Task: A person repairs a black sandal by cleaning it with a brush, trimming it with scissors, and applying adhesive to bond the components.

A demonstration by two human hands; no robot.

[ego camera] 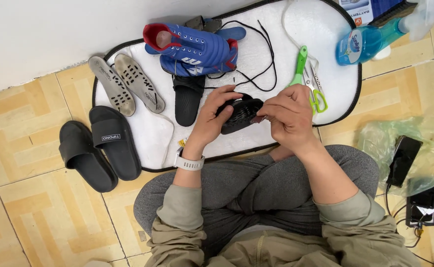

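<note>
My left hand (211,116) and my right hand (288,116) both hold a black perforated insole (241,113) above the white mat (142,133). The left hand grips its near end; the right hand's fingers pinch its right side. A blue high-top boot (192,47) with white laces lies on its side at the mat's far edge, over a second blue boot. Loose black laces (264,54) trail from it. A black sole piece (187,101) lies just left of my left hand. Green-handled scissors (308,81) rest on the mat beyond my right hand.
Two grey insoles (125,84) lie on the mat's left end. A pair of black slides (100,148) stands on the tiled floor at left. A blue spray bottle (370,39) lies top right. A phone (404,160) on a plastic bag and cables sit at right.
</note>
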